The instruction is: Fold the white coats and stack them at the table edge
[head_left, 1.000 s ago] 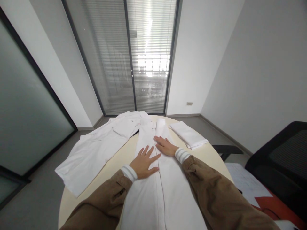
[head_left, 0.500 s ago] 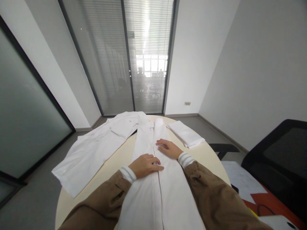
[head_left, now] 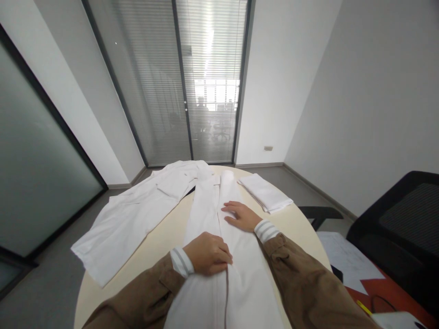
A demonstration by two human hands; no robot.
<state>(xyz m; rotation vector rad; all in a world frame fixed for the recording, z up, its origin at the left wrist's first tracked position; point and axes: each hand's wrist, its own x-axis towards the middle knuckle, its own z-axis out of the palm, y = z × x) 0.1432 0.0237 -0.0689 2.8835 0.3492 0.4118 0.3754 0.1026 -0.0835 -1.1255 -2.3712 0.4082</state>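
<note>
A white coat (head_left: 252,285) lies lengthwise before me, folded into a long strip with a seam down its middle. My left hand (head_left: 210,254) pinches the cloth edge at that seam, thumb against fingers. Farther along, my right hand (head_left: 242,216) rests on the coat with its fingers stretched out, just right of the seam. Another white garment (head_left: 133,228) is spread to the left, hanging over the table's edge. At the far right of the table sits a folded white cloth (head_left: 265,193).
The round cream table (head_left: 164,232) carries all the cloth. A black mesh chair (head_left: 401,224) stands at the right, with papers (head_left: 343,256), a red item (head_left: 398,292) and a yellow pen (head_left: 364,307) near it. Glass doors with blinds (head_left: 212,91) are ahead.
My left hand has drawn a little nearer to me along the seam and closed from loosely spread fingers into a pinch on the coat's edge. The right hand has barely moved.
</note>
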